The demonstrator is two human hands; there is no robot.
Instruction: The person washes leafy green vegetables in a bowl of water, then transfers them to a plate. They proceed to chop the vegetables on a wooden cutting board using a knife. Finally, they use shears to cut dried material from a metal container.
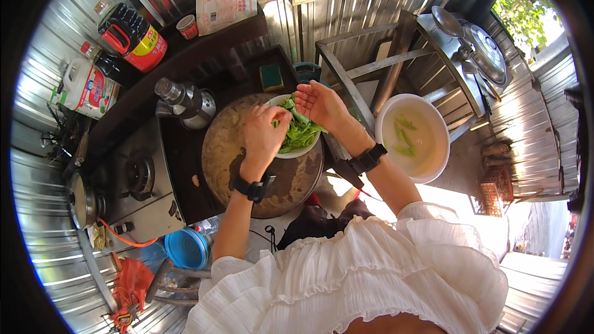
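A white bowl heaped with green leafy vegetables rests on a round wooden chopping board. My left hand is at the bowl's left side with bent fingers; whether it pinches a leaf is unclear. Over the bowl's upper right edge, my right hand is turned palm up, fingers together and slightly cupped, beside the leaves. Both wrists wear black straps. To the right, a white basin holds water with several green vegetable pieces in it.
A gas stove is at the left, with a lidded pan. A metal flask and a green sponge are beyond the board. Sauce bottles line the upper left shelf. A metal frame stands between board and basin; blue buckets sit below.
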